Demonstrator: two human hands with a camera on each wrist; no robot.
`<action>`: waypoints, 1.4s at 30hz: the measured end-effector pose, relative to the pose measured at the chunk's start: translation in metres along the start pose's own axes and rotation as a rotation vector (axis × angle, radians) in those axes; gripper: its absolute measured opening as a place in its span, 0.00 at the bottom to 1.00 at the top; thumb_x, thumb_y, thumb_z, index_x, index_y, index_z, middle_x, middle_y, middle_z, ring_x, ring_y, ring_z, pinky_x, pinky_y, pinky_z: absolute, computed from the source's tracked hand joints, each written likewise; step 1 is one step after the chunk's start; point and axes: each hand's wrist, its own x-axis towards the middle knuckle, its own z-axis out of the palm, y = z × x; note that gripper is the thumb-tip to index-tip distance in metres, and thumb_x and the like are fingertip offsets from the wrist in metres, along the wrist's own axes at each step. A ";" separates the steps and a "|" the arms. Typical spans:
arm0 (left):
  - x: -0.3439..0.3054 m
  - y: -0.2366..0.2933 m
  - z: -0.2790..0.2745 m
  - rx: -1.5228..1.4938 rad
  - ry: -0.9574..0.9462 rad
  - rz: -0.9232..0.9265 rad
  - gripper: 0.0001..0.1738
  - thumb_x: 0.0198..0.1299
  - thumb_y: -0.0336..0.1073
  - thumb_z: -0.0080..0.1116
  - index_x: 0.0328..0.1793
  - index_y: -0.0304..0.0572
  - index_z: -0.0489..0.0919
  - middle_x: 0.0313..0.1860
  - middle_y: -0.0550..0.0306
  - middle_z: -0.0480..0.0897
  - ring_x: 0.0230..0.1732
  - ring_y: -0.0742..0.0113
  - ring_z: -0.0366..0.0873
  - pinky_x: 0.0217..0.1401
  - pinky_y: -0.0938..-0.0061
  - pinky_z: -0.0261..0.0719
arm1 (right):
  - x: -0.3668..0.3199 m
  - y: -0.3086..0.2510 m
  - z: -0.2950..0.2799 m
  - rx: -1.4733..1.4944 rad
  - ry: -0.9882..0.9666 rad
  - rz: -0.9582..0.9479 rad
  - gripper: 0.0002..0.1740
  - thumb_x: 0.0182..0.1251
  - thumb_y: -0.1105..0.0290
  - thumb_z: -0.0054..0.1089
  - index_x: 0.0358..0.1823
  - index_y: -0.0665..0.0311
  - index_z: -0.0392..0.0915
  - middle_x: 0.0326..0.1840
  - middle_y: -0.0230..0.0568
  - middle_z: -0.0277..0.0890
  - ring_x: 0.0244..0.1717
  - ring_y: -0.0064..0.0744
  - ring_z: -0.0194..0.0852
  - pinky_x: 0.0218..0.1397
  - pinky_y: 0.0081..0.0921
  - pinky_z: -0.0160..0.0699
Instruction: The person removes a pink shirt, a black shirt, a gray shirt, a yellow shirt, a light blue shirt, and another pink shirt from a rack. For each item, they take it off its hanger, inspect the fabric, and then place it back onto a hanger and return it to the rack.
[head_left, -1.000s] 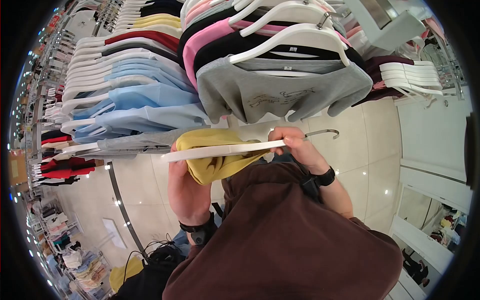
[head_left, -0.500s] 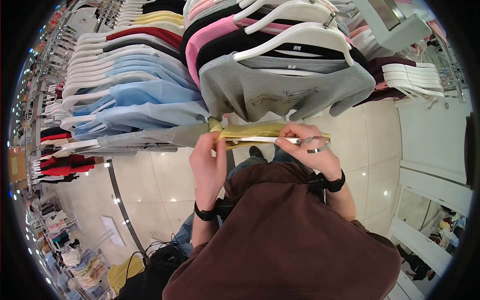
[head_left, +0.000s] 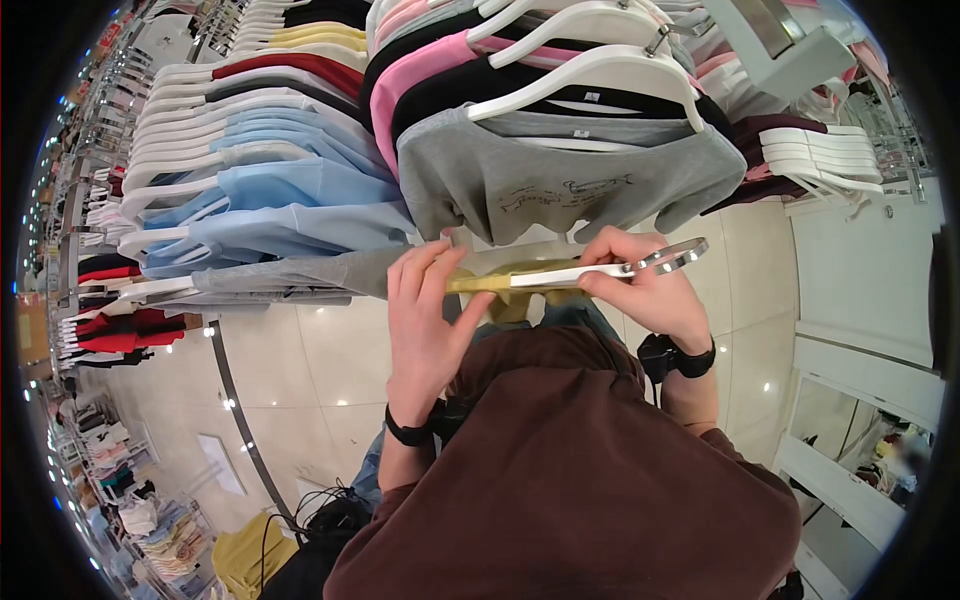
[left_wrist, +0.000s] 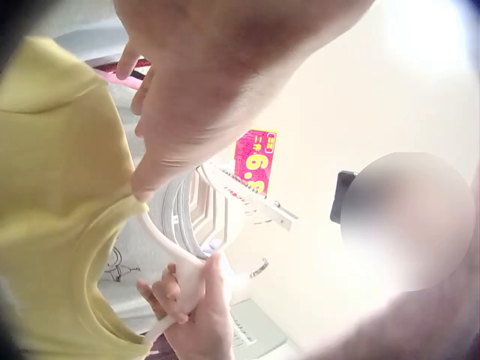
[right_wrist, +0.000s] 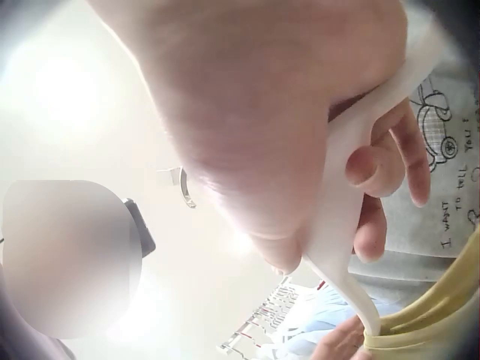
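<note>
A white hanger lies crosswise before the body, its metal hook pointing right. My right hand grips it at the middle, just below the hook; in the right wrist view the fingers curl round the white bar. A yellow shirt hangs on the hanger, with both sides of its neckline over the arms in the left wrist view. My left hand holds the shirt at the left shoulder, thumb on the near side and fingers on the far side. The lower shirt is mostly hidden in the head view.
A gray printed top hangs on the rack directly ahead. Light blue shirts on white hangers crowd the left. A white rack bracket juts in at upper right, near bare hangers. A black bag is at lower left.
The left hand has moved right and up from the hanger's left end to the shirt's shoulder. The shirt, bunched earlier, now hangs down from the hanger. The right hand has shifted slightly right, still gripping the hanger.
</note>
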 end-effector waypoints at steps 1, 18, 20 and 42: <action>0.001 -0.002 -0.003 0.021 -0.032 -0.017 0.21 0.57 0.30 0.73 0.57 0.38 0.82 0.61 0.52 0.82 0.64 0.47 0.74 0.64 0.56 0.74 | -0.001 0.000 -0.002 0.000 0.000 0.000 0.11 0.67 0.67 0.73 0.37 0.66 0.81 0.25 0.32 0.80 0.26 0.18 0.73 0.30 0.24 0.69; 0.008 -0.009 0.005 -0.099 -0.049 -0.077 0.11 0.59 0.27 0.69 0.44 0.36 0.77 0.39 0.50 0.81 0.41 0.48 0.79 0.45 0.59 0.76 | -0.007 -0.013 -0.009 0.086 0.287 -0.056 0.11 0.77 0.68 0.60 0.42 0.72 0.82 0.29 0.42 0.81 0.27 0.33 0.78 0.34 0.28 0.75; 0.018 -0.006 0.005 -0.126 0.014 -0.034 0.12 0.58 0.25 0.69 0.44 0.36 0.77 0.39 0.50 0.81 0.41 0.47 0.79 0.44 0.60 0.77 | -0.001 -0.025 -0.014 0.023 0.328 -0.153 0.13 0.79 0.68 0.56 0.41 0.72 0.81 0.30 0.39 0.80 0.28 0.27 0.75 0.34 0.24 0.73; 0.061 0.023 -0.013 -0.268 0.178 -0.007 0.08 0.65 0.25 0.60 0.49 0.33 0.80 0.41 0.52 0.82 0.42 0.60 0.80 0.51 0.70 0.76 | 0.031 -0.104 -0.044 -0.195 0.483 -0.417 0.09 0.78 0.71 0.58 0.44 0.71 0.83 0.29 0.44 0.79 0.26 0.37 0.76 0.34 0.29 0.74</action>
